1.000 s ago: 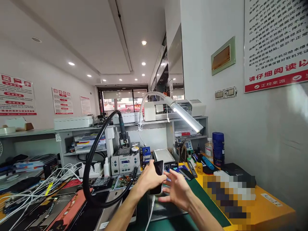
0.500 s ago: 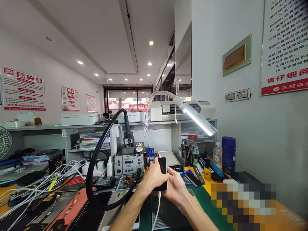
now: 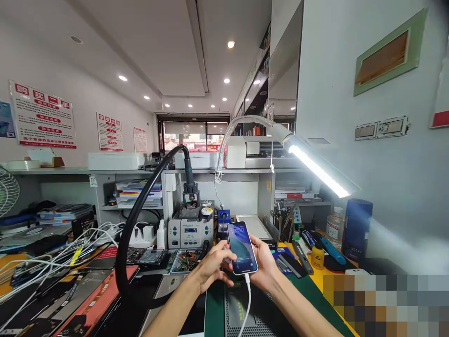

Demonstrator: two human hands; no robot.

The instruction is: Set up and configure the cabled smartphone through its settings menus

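Both forearms are bare as far as visible and rise from the bottom edge, converging at the lower centre of the frame. The left forearm slants up to the right; the right forearm slants up to the left. Left hand: loosely bent, back of the hand partly towards the viewer, digits parted, lower fingers curled inward. Right hand: cupped in a grip, palm turned inward, its fingers mostly hidden. Wrists at roughly equal height; the hands are near each other, apart.
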